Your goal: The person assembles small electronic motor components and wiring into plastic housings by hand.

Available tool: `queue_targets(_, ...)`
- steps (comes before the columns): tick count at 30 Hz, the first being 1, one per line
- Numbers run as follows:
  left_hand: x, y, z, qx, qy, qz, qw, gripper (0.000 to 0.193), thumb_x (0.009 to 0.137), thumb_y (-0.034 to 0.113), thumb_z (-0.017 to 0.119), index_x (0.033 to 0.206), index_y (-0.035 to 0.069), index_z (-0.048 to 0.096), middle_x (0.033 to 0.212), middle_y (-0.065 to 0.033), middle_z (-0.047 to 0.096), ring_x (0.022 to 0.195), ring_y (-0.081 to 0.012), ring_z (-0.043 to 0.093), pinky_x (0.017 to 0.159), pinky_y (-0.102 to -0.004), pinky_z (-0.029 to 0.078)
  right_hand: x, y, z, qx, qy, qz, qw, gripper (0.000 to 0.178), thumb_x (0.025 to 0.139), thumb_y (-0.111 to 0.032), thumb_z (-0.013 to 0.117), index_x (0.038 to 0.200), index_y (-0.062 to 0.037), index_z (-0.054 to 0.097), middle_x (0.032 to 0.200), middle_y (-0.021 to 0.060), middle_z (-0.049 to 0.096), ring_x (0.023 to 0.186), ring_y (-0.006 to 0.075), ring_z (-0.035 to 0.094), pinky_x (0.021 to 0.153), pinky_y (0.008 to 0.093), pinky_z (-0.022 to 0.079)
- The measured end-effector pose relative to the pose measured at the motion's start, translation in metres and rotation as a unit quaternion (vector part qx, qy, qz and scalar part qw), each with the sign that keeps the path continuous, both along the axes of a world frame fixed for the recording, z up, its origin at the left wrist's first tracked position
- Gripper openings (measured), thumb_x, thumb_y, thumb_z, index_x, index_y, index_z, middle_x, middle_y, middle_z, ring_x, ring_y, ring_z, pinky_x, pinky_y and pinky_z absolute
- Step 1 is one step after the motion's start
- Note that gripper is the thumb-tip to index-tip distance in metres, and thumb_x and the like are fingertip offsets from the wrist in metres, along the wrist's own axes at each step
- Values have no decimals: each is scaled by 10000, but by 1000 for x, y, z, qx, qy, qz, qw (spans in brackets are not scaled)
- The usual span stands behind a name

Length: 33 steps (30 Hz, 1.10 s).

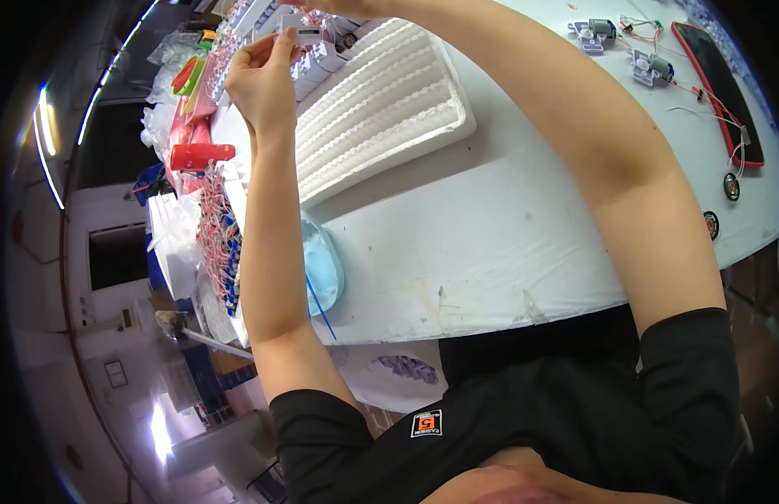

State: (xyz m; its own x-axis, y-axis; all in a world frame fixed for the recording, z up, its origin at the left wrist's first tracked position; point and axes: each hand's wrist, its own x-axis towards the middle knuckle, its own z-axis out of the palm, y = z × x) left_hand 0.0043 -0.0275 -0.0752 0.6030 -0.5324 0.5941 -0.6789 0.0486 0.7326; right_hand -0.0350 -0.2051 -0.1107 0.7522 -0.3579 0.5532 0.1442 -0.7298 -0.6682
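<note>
White plastic part (308,35), smooth and small, sits near the upper edge of the head view, at the fingertips of the left hand (263,80). That hand's thumb and fingers are drawn together, pinching the part at its edge. The right hand (343,4) is cut off by the frame's upper edge; how far it is open, and whether it has hold of anything, I cannot tell.

On the black cloth shirt (524,412), a square patch (426,423) carries pale lettering and an orange block with a numeral.

Below the hands lies a white tray (458,118) with rounded corners and rows of bumpy ridges. Nearer the person stands a light-blue plastic container (340,273), with a thin blue stick (321,307) against it. At the left are a glossy red cylinder (200,157) and tangled red and pale wires (211,214). Across the whitish, scuffed table (499,244), metal-cased motors (604,29) in pale mounts lie near a red-edged black phone (721,92), loose wires and round dark discs (731,186).
</note>
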Motion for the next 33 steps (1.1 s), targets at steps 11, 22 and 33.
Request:
queue_targets(11, 35, -14, 36, -63, -33, 7, 997, 263, 827, 29, 769, 969, -132, 617, 952, -212, 682, 844, -256, 721, 801, -310, 624, -38, 16, 18, -38, 37, -102, 993, 646, 983, -595, 373, 1005, -61, 736, 995, 199, 705, 937, 356, 672, 822, 484, 501)
queue_targets(22, 12, -7, 29, -42, -26, 7, 999, 273, 830, 55, 773, 965, -124, 617, 921, -198, 688, 816, -233, 716, 770, -298, 614, 17, 14, -2, 388, 107, 166, 900, 837, 974, -664, 359, 1422, 42, 396, 845, 161, 662, 812, 243, 643, 747, 431, 507)
queue_targets(33, -20, -21, -27, 116, -139, 42, 983, 337, 804, 154, 796, 1051, -29, 658, 878, -141, 724, 808, -188, 710, 735, -286, 542, 33, -33, -31, 403, 65, 165, 898, 497, 964, -506, 498, 941, -42, 675, 868, 127, 675, 837, 264, 637, 755, 454, 510)
